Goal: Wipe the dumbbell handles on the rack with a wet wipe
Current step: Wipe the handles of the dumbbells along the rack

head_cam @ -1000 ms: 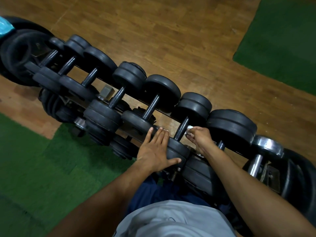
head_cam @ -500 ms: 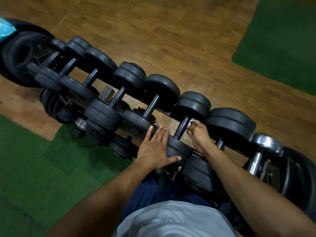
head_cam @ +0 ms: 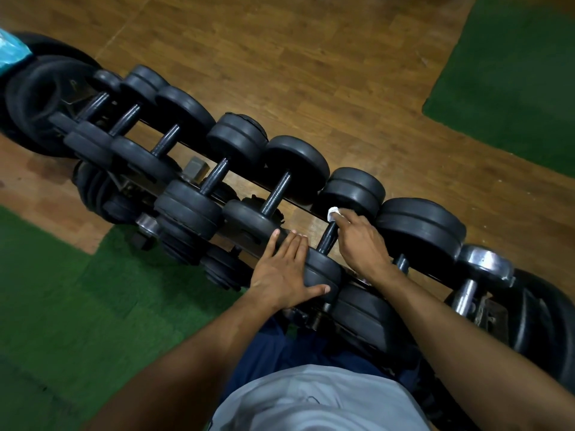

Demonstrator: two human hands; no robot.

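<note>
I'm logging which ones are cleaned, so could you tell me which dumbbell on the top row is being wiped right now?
The one whose handle the right hand grips with the white wipe, between the left hand and the largest black dumbbell; no hand touches any other handle.

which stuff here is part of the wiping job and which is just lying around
In the job:
wet wipe
right hand holding it on the handle
left hand flat on the near weight
rack

Lying about:
chrome dumbbell
green mat
blue bag
</note>
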